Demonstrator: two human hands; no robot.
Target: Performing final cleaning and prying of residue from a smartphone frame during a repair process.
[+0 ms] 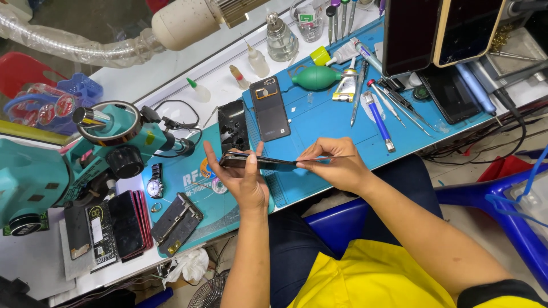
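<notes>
My left hand point(242, 177) holds a thin dark phone point(260, 162) edge-on above the blue work mat point(325, 122), fingers wrapped around its left end. My right hand point(337, 165) pinches a slim metal tool, probably tweezers point(322, 159), whose tip rests along the phone's right edge. Both hands hover over the mat's near edge, in front of my lap.
A dark phone back point(270, 114) and a black cracked panel point(233, 125) lie on the mat. Screwdrivers point(379, 120), a green air blower point(315, 78), small bottles point(258, 61), a teal microscope point(108, 142), a wristwatch point(154, 186), stacked phones point(123, 225) and two upright phones point(439, 31) surround them.
</notes>
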